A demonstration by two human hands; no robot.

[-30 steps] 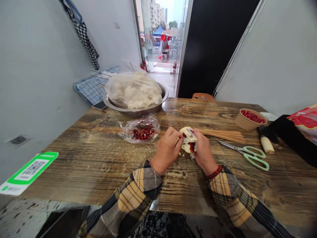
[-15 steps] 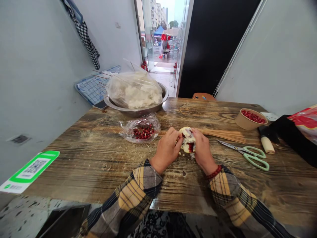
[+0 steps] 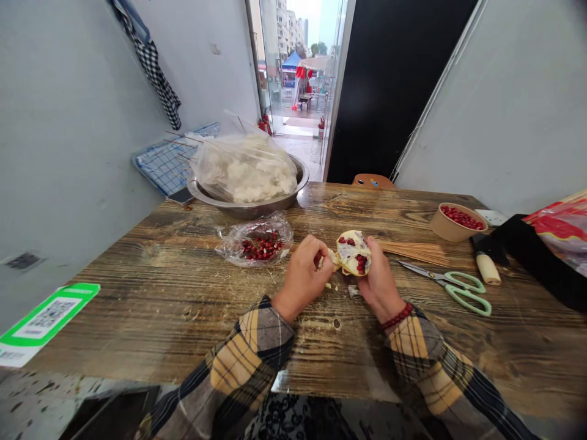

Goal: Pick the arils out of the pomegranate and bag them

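My right hand point(image 3: 380, 275) is wrapped round a piece of pomegranate point(image 3: 353, 252), its cut face showing white pith and clusters of red seeds. At its left edge, my left hand point(image 3: 308, 270) pinches a pale yellowish bit of pomegranate peel point(image 3: 331, 260); the fingers partly cover it. Small pale scraps lie on the wood below the fruit. Left of my hands, an open clear plastic bag point(image 3: 224, 244) holds loose red pomegranate seeds point(image 3: 262, 247).
A metal basin point(image 3: 247, 211) with a bag of pale pith stands behind. To the right lie wooden skewers point(image 3: 415, 250), green-handled scissors point(image 3: 452, 285) and a wooden-handled tool point(image 3: 488, 269). A paper bowl point(image 3: 452, 227) of red seeds sits farther back. A QR card point(image 3: 52, 315) lies at left.
My left hand has drawn slightly left, away from the pomegranate, with a bit of peel in its fingers. The fruit has turned in my right hand, showing more of its cut face.
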